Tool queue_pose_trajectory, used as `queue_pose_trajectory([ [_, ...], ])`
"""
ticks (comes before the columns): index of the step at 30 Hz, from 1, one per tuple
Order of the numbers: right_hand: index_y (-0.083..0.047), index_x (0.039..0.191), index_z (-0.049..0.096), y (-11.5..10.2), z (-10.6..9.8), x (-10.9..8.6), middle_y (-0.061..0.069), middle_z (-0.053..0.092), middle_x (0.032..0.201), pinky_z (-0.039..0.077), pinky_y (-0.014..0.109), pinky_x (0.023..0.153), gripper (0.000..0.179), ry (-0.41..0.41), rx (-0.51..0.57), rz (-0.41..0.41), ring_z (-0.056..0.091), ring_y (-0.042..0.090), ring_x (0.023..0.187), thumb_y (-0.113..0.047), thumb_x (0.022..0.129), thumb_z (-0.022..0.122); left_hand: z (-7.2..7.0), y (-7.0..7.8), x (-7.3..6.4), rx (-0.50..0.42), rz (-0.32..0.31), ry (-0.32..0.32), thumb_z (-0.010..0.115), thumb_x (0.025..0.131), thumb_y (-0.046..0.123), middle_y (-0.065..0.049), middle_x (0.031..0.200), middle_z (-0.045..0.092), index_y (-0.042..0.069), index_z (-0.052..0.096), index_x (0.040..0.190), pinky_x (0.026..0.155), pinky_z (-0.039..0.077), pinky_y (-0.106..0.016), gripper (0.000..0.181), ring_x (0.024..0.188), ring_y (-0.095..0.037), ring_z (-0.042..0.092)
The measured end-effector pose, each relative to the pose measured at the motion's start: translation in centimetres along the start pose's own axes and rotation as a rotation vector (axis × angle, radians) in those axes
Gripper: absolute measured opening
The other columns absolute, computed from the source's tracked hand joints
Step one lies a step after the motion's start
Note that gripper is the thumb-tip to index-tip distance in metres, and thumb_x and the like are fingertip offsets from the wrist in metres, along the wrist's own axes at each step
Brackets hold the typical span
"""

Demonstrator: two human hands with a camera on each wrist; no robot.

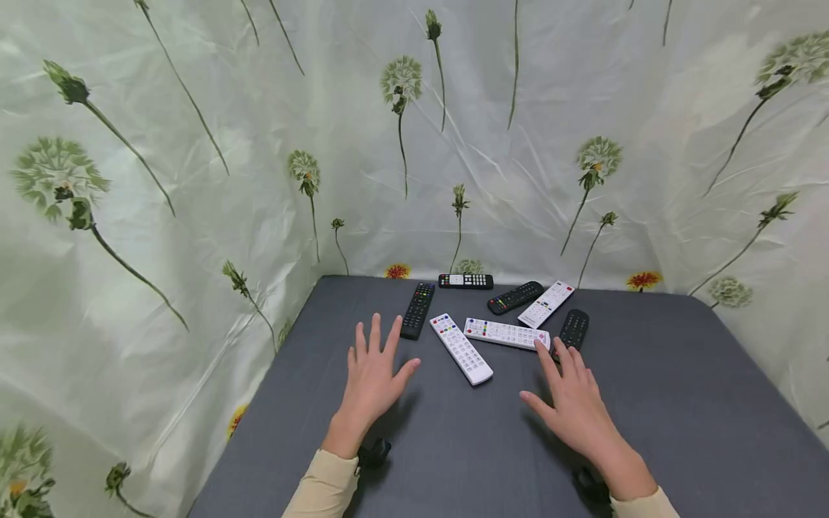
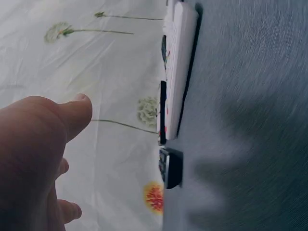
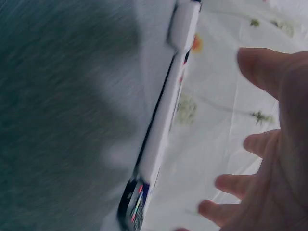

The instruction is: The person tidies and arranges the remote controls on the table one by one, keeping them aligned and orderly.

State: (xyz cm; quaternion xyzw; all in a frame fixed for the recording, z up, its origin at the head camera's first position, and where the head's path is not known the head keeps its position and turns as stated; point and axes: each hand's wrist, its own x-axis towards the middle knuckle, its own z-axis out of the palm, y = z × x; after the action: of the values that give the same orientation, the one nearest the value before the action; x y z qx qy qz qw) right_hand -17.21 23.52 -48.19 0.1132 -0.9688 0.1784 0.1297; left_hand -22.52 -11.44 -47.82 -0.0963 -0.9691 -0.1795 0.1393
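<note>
My left hand [image 1: 373,379] is over the table with its fingers spread and nothing in its grasp. Just beyond its fingertips lies a black remote control [image 1: 417,311], and a white remote [image 1: 461,349] lies slantwise to its right. Also spread and holding nothing, my right hand [image 1: 575,404] has its fingertips overlapping the near ends of a crosswise white remote [image 1: 508,333] and a black remote [image 1: 573,331] in the head view. In the left wrist view, the thumb [image 2: 74,113] stands apart from a white remote [image 2: 181,67]. The right wrist view shows separated fingers [image 3: 233,185] beside a white remote [image 3: 161,125].
Farther back on the dark grey table [image 1: 453,446] lie a black remote with white keys [image 1: 465,281], another black remote [image 1: 515,297] and a tilted white remote [image 1: 546,304]. A pale curtain with dandelion prints [image 1: 363,144] hangs behind the table and along its left side.
</note>
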Motion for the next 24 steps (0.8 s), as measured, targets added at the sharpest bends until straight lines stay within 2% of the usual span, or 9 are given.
queue_pose_trajectory([
  [3,-0.018,0.162,0.022,-0.4,-0.7,0.4,0.026,0.018,0.161,0.029,0.077,0.102,0.089,-0.051,0.093,-0.022,0.019,0.054,0.144,-0.044,0.093,0.072,-0.4,0.4,1.3,0.006,0.056,0.01,0.059,0.096,0.057,-0.019,0.166,0.011,0.026,0.013,0.164,0.107,0.034,-0.069,0.088,0.149,-0.047,0.014],
  [7,-0.017,0.161,0.026,-0.9,-1.1,1.1,0.022,0.027,0.159,0.034,0.069,0.104,0.083,-0.105,0.231,-0.029,0.029,0.045,0.143,-0.038,0.095,0.071,-0.3,0.9,2.5,-0.035,0.118,-0.021,0.06,0.099,0.05,-0.021,0.164,0.017,0.021,0.015,0.164,0.102,0.041,-0.066,0.084,0.147,-0.045,0.022],
  [13,-0.015,0.156,0.036,-2.0,-0.2,3.1,0.017,0.047,0.147,0.051,0.055,0.092,0.072,-0.198,0.444,0.031,0.056,0.037,0.124,-0.03,0.095,0.072,0.3,1.0,4.3,-0.165,0.159,-0.075,0.058,0.102,0.039,-0.018,0.161,0.029,0.019,0.024,0.162,0.108,0.04,-0.059,0.072,0.146,-0.036,0.03],
  [16,-0.015,0.154,0.04,-2.5,0.4,4.2,0.02,0.051,0.144,0.055,0.048,0.086,0.068,-0.235,0.542,0.095,0.063,0.033,0.115,-0.028,0.095,0.071,0.8,1.0,5.7,-0.241,0.148,-0.084,0.058,0.102,0.035,-0.015,0.157,0.037,0.018,0.031,0.16,0.11,0.038,-0.056,0.066,0.143,-0.033,0.036],
  [20,-0.01,0.152,0.042,-3.1,1.1,5.3,0.025,0.053,0.14,0.059,0.042,0.08,0.064,-0.262,0.695,0.197,0.067,0.026,0.103,-0.021,0.096,0.07,1.7,1.4,7.8,-0.318,0.1,-0.101,0.057,0.102,0.032,-0.012,0.152,0.045,0.015,0.042,0.155,0.11,0.039,-0.053,0.057,0.139,-0.031,0.043],
  [23,-0.003,0.15,0.042,-3.3,1.7,5.6,0.029,0.053,0.136,0.061,0.041,0.077,0.062,-0.264,0.798,0.277,0.068,0.03,0.099,-0.015,0.096,0.069,2.5,2.0,9.1,-0.382,0.061,-0.138,0.056,0.103,0.03,-0.011,0.148,0.05,0.011,0.049,0.15,0.108,0.041,-0.053,0.051,0.137,-0.031,0.046],
  [24,-0.002,0.15,0.042,-3.4,1.9,5.6,0.029,0.054,0.134,0.061,0.04,0.076,0.062,-0.264,0.803,0.299,0.068,0.03,0.097,-0.015,0.095,0.069,2.8,2.2,9.4,-0.399,0.052,-0.152,0.056,0.103,0.029,-0.011,0.147,0.051,0.01,0.051,0.148,0.108,0.042,-0.052,0.049,0.137,-0.031,0.046],
])
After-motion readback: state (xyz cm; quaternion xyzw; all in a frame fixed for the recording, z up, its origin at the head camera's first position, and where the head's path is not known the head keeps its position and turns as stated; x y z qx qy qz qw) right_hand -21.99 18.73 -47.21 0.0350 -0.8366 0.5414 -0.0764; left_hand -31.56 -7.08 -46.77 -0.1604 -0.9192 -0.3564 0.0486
